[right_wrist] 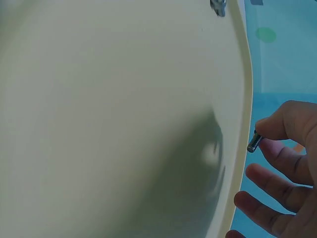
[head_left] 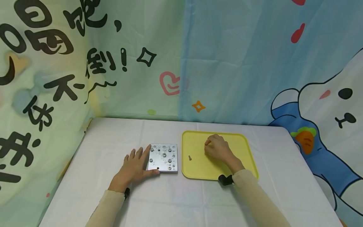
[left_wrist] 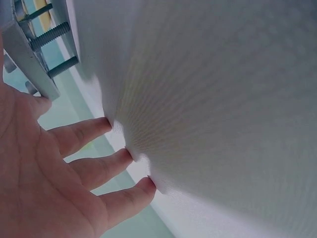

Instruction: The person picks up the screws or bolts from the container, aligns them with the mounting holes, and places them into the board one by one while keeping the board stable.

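A square metal plate [head_left: 164, 164], with several screws and holes on its top, rests on the white table left of the yellow tray. My left hand [head_left: 136, 166] is spread at its left side, thumb at the front edge and index fingertip by the back left corner. Three other fingertips touch the cloth in the left wrist view, where threaded bolts [left_wrist: 51, 35] stick out beneath the plate. Over the tray, my right hand [head_left: 219, 148] pinches a small screw [right_wrist: 254, 142] between thumb and index finger, threaded end showing. A second screw [head_left: 190, 158] lies on the tray's left part.
The yellow tray [head_left: 198, 175] has a low raised rim. White cloth [head_left: 181, 201] covers the table. Printed fabric [head_left: 227, 78] hangs behind the table and along its left side. A dark wrist device [head_left: 225, 180] sits by the right cuff.
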